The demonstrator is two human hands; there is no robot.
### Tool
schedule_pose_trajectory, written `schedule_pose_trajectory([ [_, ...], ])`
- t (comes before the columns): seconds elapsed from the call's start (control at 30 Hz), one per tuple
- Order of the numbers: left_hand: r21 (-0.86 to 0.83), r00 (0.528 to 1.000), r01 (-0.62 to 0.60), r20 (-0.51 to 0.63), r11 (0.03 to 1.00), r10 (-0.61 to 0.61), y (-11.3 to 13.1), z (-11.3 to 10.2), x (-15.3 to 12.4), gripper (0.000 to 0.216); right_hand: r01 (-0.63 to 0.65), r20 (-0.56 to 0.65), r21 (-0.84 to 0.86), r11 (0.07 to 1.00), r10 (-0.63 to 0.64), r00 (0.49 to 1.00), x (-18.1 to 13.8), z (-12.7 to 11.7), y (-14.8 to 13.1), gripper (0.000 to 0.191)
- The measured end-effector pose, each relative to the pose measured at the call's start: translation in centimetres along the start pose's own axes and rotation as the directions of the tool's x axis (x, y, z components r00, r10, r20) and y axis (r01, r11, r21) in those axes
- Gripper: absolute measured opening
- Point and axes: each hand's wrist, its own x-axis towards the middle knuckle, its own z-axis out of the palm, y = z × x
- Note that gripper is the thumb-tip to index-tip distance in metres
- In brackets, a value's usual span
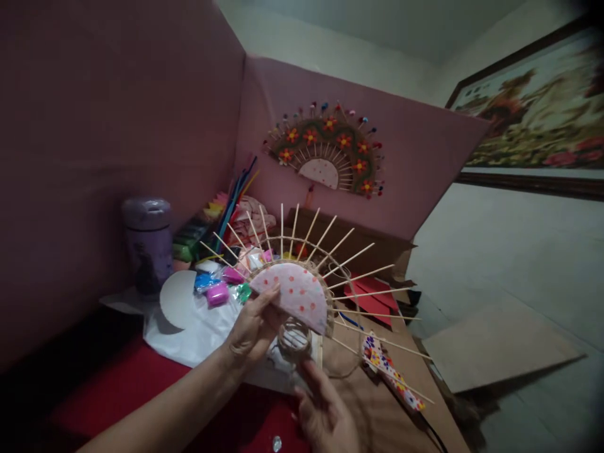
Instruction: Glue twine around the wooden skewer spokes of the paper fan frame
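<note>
My left hand (pixel 257 324) grips the straight lower edge of a half-round fan (pixel 295 289), its thumb on the white face with orange dots. Thin wooden sticks (pixel 349 258) radiate from the curved edge. Twine is wound close along that edge, and a looser strand (pixel 302 240) arcs across the sticks. Below the fan hangs a small coil of twine (pixel 295 340). My right hand (pixel 325 409) is at this coil, fingers closed in around the twine; motion blurs the fingertips, so their exact hold is unclear.
A finished fan with flowers (pixel 330 148) is mounted on the pink board. Left stand a purple tumbler (pixel 148 245) and a white disc (pixel 178 301). Colored clay packets (pixel 217 294) lie on white plastic. Red paper (pixel 372 299) and a flower-patterned glue gun (pixel 391 371) are at right.
</note>
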Motion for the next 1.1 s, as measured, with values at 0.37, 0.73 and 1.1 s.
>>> schedule_pose_trajectory([
  [0.37,0.417,0.966,-0.168,0.249,0.893,0.066,-2.2,2.8,-1.2,0.024,-0.131,0.003,0.756,0.641,0.196,0.981,7.6,4.9,-5.0,0.044],
  [0.73,0.378,0.823,-0.541,0.420,0.751,0.382,1.2,3.6,0.2,0.030,-0.017,-0.036,0.788,0.616,0.073,0.997,8.5,2.7,-6.0,0.030],
  [1.1,0.327,0.804,-0.576,0.389,0.749,0.449,2.6,5.4,0.5,0.007,0.038,0.001,0.708,0.705,-0.055,0.998,10.7,1.6,-6.5,0.024],
])
